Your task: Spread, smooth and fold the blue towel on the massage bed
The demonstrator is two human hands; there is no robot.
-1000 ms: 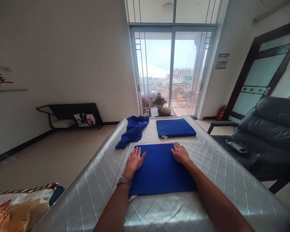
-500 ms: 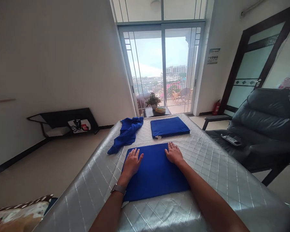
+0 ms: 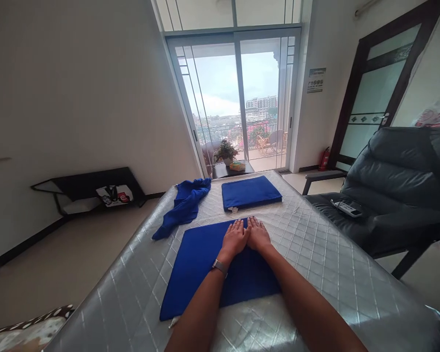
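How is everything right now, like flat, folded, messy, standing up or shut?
Near blue cloth, lying flat
Left hand, open, palm down on that cloth
Right hand, open, palm down beside it
Far blue cloth, folded flat
Left blue cloth, crumpled
Quilted silver cover, spread out
Glass sliding door, looks shut
Dark-framed door, hard to tell
Potted plant, upright
Fire extinguisher, upright
White device, lying on dark armchair

1 camera sits on the person's head. It looks forward and down, past the left hand (image 3: 236, 238) and right hand (image 3: 258, 234), which are near, and along the tabletop (image 3: 330, 264) to the glass door (image 3: 216, 88), far away. It sees wide, from the wall (image 3: 77, 98) to the black chair (image 3: 399, 181).
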